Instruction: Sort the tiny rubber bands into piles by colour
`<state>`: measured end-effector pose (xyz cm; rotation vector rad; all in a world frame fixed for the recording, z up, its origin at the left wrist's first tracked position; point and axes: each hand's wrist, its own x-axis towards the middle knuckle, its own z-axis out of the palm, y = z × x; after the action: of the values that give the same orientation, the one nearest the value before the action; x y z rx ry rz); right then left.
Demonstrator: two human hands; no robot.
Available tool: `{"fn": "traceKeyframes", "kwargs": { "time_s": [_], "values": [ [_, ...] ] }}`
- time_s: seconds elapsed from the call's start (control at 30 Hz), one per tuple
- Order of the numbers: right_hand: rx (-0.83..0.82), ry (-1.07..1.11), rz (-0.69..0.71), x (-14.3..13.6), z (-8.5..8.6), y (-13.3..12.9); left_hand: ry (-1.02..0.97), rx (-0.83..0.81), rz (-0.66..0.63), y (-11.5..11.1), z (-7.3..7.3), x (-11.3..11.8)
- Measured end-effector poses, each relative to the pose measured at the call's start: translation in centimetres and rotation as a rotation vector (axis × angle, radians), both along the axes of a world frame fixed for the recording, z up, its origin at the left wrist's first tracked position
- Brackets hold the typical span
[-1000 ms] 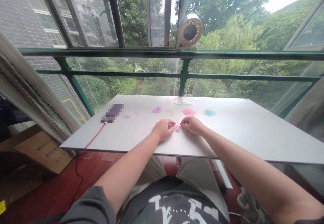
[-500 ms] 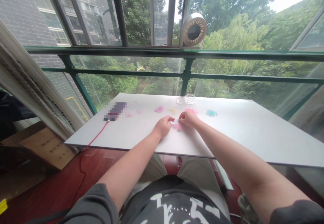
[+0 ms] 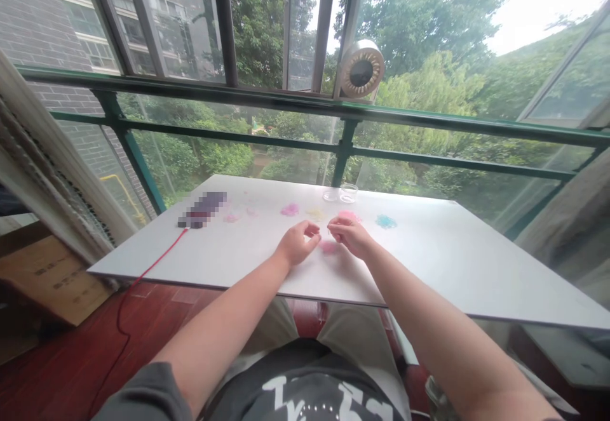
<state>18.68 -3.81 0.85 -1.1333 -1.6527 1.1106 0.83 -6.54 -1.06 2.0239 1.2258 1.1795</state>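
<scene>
Over the white table (image 3: 419, 275), my left hand (image 3: 300, 243) is curled, with thumb and fingertips drawn together. Anything between them is too small to name. My right hand (image 3: 351, 233) faces it a short gap away, its thumb and forefinger pinched. A tiny pale bit seems to show at those fingertips, but its kind is unclear. Below and between both hands lies a pink pile of small pieces (image 3: 328, 247). A brighter pink pile (image 3: 350, 216) is partly hidden behind my right hand. Beyond my left hand sit a purple-pink pile (image 3: 290, 209) and a yellowish pile (image 3: 315, 215).
A teal pile (image 3: 386, 221) lies to the right, with faint pink pieces (image 3: 232, 218) at left. Two clear round containers (image 3: 349, 193) stand at the back edge. A blurred-out dark device (image 3: 204, 209) trails a red cable (image 3: 159, 259). Behind runs a green railing (image 3: 267, 136).
The camera view has tilted and shifted slightly. My left hand's fingers have curled more, from stretched forward to bent. My right hand stays pinched near the pink pile.
</scene>
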Motion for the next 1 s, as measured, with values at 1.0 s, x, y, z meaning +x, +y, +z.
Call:
{"fn": "traceKeyframes", "kwargs": {
  "time_s": [1.0],
  "values": [
    [0.289,0.093,-0.096,-1.7,-1.8,-3.9,-0.039,0.164,-0.049,-0.6,0.2,0.2]
  ]
}}
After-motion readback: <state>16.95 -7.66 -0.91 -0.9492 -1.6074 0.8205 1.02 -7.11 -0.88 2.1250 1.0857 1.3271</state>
